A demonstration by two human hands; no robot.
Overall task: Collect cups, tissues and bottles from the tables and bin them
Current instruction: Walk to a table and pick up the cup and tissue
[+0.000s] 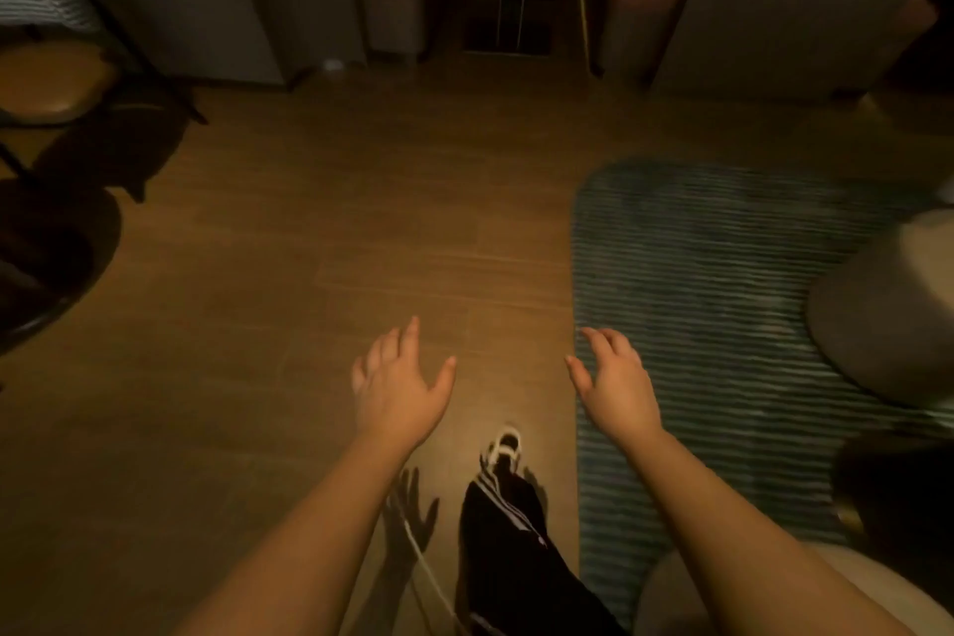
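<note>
Both my hands are held out in front of me over a dim wooden floor, palms down. My left hand [400, 385] is empty with its fingers spread. My right hand [614, 385] is also empty, fingers apart, hovering at the left edge of a rug. No cup, tissue or bottle shows clearly in this view. A small pale object [333, 65] lies on the floor by the far wall; I cannot tell what it is. No bin is clearly visible.
A teal striped rug [722, 300] covers the floor on the right. A round pale seat [888, 305] stands at the right edge. A chair with a tan round seat [49, 83] is at the far left. My leg and shoe [503, 449] step forward between my arms.
</note>
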